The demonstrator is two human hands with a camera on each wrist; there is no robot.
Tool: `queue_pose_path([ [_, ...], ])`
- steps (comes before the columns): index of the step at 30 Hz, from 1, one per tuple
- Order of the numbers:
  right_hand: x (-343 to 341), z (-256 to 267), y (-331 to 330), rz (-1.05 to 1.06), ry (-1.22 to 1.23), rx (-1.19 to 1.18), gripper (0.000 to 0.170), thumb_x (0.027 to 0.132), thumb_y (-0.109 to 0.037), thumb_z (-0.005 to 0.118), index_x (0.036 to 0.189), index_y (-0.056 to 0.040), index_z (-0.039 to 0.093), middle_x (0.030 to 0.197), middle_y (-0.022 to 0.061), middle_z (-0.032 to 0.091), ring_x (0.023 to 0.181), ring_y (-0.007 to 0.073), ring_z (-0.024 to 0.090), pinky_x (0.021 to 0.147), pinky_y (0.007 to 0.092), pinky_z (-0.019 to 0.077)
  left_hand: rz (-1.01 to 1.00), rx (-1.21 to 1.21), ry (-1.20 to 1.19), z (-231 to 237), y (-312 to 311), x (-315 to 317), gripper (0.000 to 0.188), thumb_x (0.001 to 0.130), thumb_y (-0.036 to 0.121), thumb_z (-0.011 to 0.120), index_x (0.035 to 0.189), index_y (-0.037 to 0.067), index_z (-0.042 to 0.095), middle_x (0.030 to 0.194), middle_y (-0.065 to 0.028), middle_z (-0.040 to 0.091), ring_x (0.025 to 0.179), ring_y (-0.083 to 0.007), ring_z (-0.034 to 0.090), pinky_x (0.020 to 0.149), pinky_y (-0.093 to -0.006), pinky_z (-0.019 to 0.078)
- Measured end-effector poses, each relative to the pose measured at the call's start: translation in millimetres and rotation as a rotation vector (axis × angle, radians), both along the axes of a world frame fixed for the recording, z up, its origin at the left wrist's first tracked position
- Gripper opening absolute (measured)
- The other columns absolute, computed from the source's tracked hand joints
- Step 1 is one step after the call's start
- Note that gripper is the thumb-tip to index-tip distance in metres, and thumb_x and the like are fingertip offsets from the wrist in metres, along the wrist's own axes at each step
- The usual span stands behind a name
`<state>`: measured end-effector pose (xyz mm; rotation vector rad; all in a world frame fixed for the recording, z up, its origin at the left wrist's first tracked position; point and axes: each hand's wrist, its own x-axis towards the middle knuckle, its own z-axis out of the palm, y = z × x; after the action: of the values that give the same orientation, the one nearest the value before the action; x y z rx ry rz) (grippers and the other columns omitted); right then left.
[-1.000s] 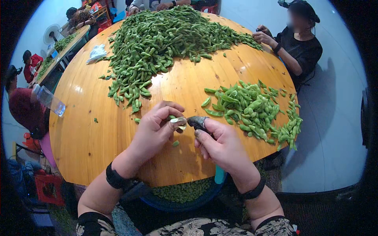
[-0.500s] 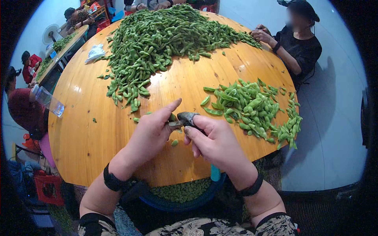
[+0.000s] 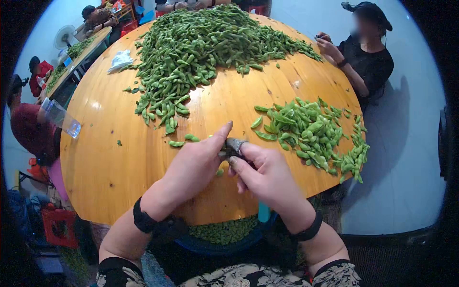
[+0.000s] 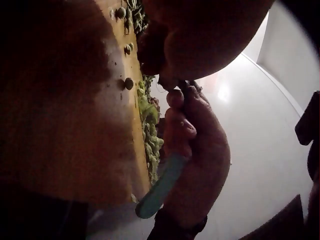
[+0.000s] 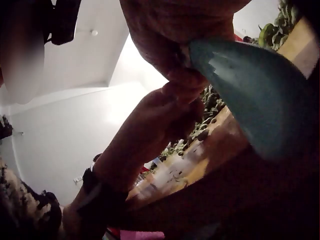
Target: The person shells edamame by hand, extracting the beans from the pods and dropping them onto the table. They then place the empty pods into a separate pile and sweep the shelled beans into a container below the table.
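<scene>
My left hand [image 3: 195, 161] and right hand [image 3: 268, 173] meet above the near part of the round wooden table [image 3: 124, 167]. Between the left thumb and fingers is a soybean pod, now mostly hidden; the left index finger points up and away. My right hand grips a tool by its teal handle [image 3: 264, 212], which sticks out below the fist; its working end is hidden. A dark grey cover [image 3: 236, 145] wraps the right fingertip, which overlaps the left thumb in the head view. The teal handle also shows large in the right wrist view.
A big heap of soybean pods [image 3: 191, 52] covers the far side. Paler pods [image 3: 306, 129] lie at right, loose pods [image 3: 177, 143] beyond my left hand. Below the table edge stands a blue basin [image 3: 201, 248] of green beans. A bottle [image 3: 62, 119] and seated people surround the table.
My right hand has moved left until it meets the left hand. The left index finger has straightened, and the pale pod seen earlier between the left fingers is now covered.
</scene>
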<state>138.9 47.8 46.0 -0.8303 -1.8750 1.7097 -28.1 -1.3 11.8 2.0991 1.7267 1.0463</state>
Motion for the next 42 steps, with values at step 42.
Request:
queue_pose_path([
  [42, -12.4, -28.7, 10.1, -0.054, 0.010, 0.146, 0.020, 0.087, -0.004, 0.054, 0.105, 0.0001, 0.061, 0.071, 0.0022, 0.061, 0.064, 0.0044, 0.052, 0.058, 0.0240, 0.0452, 0.061, -0.118, -0.051, 6.1, -4.1, 2.6, 0.053, 0.076, -0.005, 0.051, 0.128, 0.002, 0.047, 0.090, -0.0230, 0.063, 0.081, -0.0396, 0.063, 0.071, -0.0423, 0.0506],
])
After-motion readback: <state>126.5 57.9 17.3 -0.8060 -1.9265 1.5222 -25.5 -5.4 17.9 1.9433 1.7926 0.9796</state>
